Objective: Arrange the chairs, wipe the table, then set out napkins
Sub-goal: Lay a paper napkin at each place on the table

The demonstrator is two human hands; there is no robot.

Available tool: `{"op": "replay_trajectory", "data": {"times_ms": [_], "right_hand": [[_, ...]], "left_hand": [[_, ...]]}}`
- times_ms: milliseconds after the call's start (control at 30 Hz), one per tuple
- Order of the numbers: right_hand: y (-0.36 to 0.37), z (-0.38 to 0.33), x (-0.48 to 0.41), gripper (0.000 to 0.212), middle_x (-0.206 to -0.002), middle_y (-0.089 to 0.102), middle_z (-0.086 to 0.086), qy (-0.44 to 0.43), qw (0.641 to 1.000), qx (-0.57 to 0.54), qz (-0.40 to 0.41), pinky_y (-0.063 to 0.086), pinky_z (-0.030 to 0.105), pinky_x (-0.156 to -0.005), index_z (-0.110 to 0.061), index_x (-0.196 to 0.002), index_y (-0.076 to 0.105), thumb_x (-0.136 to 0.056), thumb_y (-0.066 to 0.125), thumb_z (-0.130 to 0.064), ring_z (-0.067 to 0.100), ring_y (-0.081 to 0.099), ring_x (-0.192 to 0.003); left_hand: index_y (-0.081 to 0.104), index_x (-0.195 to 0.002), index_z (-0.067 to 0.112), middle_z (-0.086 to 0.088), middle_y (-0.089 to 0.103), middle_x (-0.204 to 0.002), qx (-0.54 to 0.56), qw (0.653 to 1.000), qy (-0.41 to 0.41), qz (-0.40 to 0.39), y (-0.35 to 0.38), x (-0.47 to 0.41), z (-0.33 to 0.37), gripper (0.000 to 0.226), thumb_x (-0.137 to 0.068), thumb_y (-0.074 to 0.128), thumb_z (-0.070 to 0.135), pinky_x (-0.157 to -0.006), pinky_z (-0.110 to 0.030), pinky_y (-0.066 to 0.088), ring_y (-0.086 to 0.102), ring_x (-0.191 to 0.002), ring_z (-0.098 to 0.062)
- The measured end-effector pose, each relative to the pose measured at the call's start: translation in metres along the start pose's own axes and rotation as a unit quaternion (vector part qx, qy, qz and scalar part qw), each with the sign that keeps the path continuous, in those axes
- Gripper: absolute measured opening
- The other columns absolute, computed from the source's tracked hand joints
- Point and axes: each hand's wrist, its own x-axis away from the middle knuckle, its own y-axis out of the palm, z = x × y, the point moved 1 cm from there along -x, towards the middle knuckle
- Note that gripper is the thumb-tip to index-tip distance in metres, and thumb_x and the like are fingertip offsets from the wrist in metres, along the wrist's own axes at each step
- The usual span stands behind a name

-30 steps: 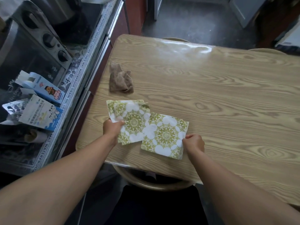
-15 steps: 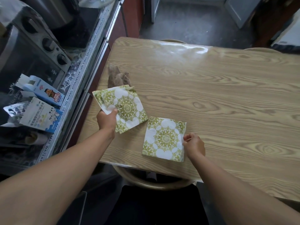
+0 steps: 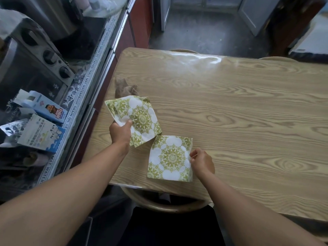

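A green-and-white patterned napkin (image 3: 170,158) lies flat near the front edge of the wooden table (image 3: 239,112). My right hand (image 3: 201,162) pinches its right edge. My left hand (image 3: 119,133) holds a small stack of the same napkins (image 3: 138,118) by one corner, lifted a little above the table to the left. A crumpled brown cloth (image 3: 124,87) lies behind the stack, partly hidden by it. A chair back (image 3: 165,205) curves under the table edge right in front of me.
A counter (image 3: 78,96) with a patterned mat runs along the left, carrying a toaster oven (image 3: 33,68) and two cartons (image 3: 42,125). Two more chair backs (image 3: 184,50) peek over the table's far edge. Bare floor lies beyond.
My left hand lifted the napkin stack away to the left and up, off the single napkin. That napkin stayed flat under my right hand's pinch.
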Motion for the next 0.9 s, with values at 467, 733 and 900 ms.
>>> {"op": "replay_trajectory", "data": {"times_ms": [467, 733, 900], "right_hand": [[-0.042, 0.029, -0.004, 0.03, -0.106, 0.069, 0.008, 0.048, 0.991, -0.126, 0.0, 0.045, 0.029, -0.077, -0.009, -0.112, 0.061, -0.098, 0.049, -0.033, 0.026, 0.064, -0.099], [-0.111, 0.111, -0.014, 0.063, -0.101, 0.067, 0.016, 0.205, 0.717, -0.659, -0.098, 0.052, 0.044, -0.082, -0.008, -0.096, 0.058, -0.1, 0.02, -0.058, 0.033, 0.065, -0.091], [-0.15, 0.176, -0.023, 0.04, -0.107, 0.069, 0.01, 0.162, 0.795, -0.575, -0.104, 0.055, 0.036, -0.073, -0.006, -0.11, 0.065, -0.095, 0.054, -0.042, 0.026, 0.066, -0.096]], "left_hand": [[0.064, -0.107, 0.008, -0.01, 0.07, -0.105, 0.043, 0.984, -0.012, -0.173, 0.075, 0.059, 0.033, 0.024, -0.085, 0.067, 0.018, -0.089, -0.046, 0.055, 0.067, -0.096, -0.026], [0.066, -0.1, 0.0, -0.015, 0.07, -0.091, -0.094, 0.903, -0.131, -0.398, 0.142, 0.139, 0.013, 0.011, -0.09, 0.063, 0.005, -0.051, -0.022, 0.05, 0.067, -0.061, -0.015], [0.068, -0.101, 0.003, -0.017, 0.072, -0.103, -0.184, 0.902, -0.124, -0.369, 0.186, 0.18, -0.022, 0.047, -0.063, 0.086, 0.023, -0.081, -0.037, 0.048, 0.065, -0.094, -0.031]]}}
